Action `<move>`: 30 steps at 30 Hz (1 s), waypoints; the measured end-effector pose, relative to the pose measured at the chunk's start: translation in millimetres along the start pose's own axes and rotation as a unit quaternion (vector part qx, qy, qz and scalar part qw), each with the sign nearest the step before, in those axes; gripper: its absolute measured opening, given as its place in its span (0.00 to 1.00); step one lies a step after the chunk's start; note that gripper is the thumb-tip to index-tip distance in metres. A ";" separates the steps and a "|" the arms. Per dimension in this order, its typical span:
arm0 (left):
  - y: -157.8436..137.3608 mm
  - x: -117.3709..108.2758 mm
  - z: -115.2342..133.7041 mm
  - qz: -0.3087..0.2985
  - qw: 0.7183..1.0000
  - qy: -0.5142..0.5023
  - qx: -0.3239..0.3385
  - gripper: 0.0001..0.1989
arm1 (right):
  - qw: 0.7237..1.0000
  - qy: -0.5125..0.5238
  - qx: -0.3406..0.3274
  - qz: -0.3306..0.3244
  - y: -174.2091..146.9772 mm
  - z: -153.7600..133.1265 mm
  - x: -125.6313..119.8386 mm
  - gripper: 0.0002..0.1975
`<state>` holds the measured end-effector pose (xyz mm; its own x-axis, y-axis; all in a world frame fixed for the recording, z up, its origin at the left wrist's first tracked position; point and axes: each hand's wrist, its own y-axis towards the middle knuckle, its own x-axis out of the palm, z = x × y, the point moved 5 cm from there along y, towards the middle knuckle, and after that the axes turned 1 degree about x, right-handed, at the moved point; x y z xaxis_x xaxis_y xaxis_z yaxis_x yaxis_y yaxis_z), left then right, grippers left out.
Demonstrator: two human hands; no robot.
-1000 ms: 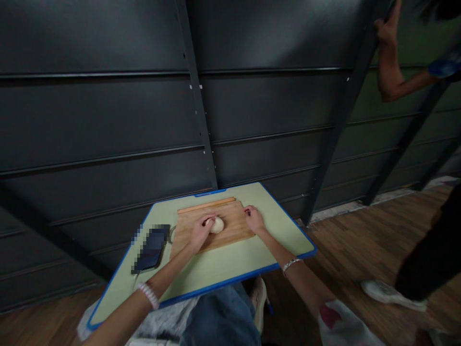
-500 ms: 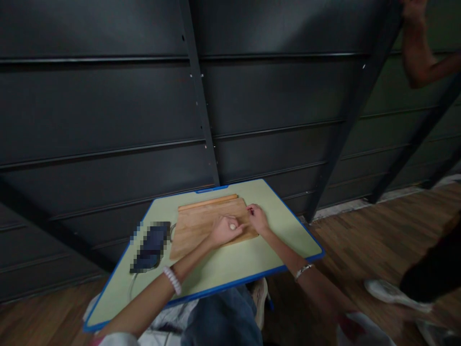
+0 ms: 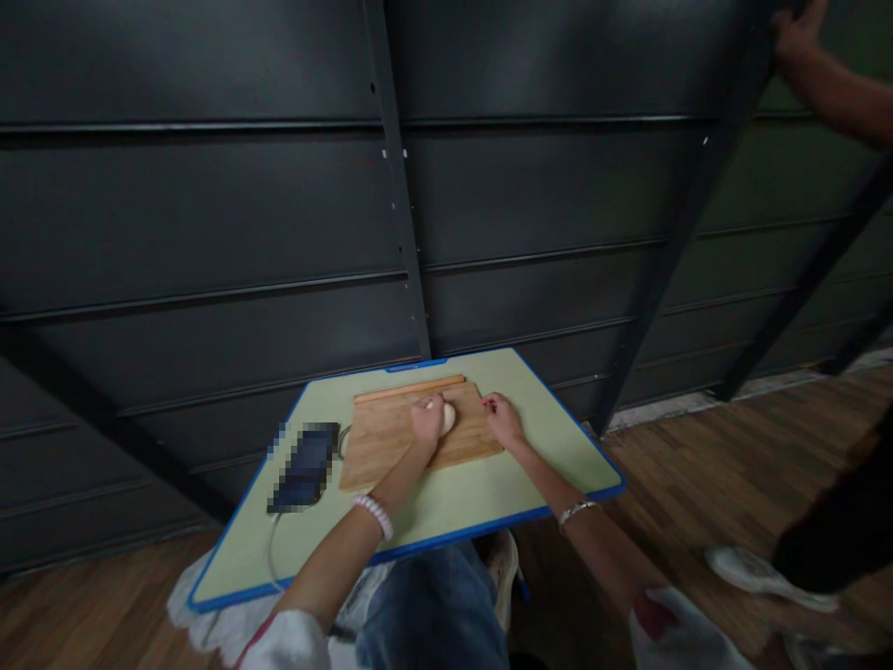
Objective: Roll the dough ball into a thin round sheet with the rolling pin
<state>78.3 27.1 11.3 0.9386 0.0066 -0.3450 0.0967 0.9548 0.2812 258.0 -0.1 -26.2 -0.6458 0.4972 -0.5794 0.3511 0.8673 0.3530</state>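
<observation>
My left hand (image 3: 426, 421) is closed over a pale, rounded lump of dough (image 3: 447, 419), its fingers wrapped round the lump's left side. The dough is on a wooden cutting board (image 3: 380, 451), right of its middle. My right hand (image 3: 502, 423) has curled fingers at the board's right edge and appears to grip it; the fingertips are small and partly hidden. Along the board's far edge runs a long wooden strip (image 3: 408, 388), and whether it is a rolling pin or part of the board I cannot tell.
The board lies on a small pale green table (image 3: 446, 512) with a blue rim. A dark, pixelated device (image 3: 305, 467) with a cable (image 3: 271, 549) is at its left. Behind stands a dark panelled wall (image 3: 544, 186). At right, another person's arm (image 3: 837, 88) reaches to a wall post.
My left hand has turned and shifted farther over the board; more of the dough shows beside it. My right hand keeps its place at the board's edge. The other person's arm has risen.
</observation>
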 end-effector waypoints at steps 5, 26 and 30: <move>-18.6 -30.2 -3.3 0.090 0.995 0.011 0.040 0.15 | 1.000 -0.012 -0.004 0.010 -1.8 0.1 -0.6 0.12; -39.3 1.1 28.2 -0.234 0.883 0.214 0.347 0.09 | 1.000 -0.002 -0.015 0.015 2.7 4.7 3.5 0.10; -31.2 7.9 17.1 -0.225 0.908 0.194 0.297 0.08 | 1.000 -0.011 -0.022 0.015 3.8 4.2 4.1 0.10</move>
<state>88.4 -7.7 15.1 0.5843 -0.1301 -0.8010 0.7107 0.5584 0.4278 259.5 5.3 -30.3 -0.6205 0.5245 -0.5831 0.3399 0.8499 0.4028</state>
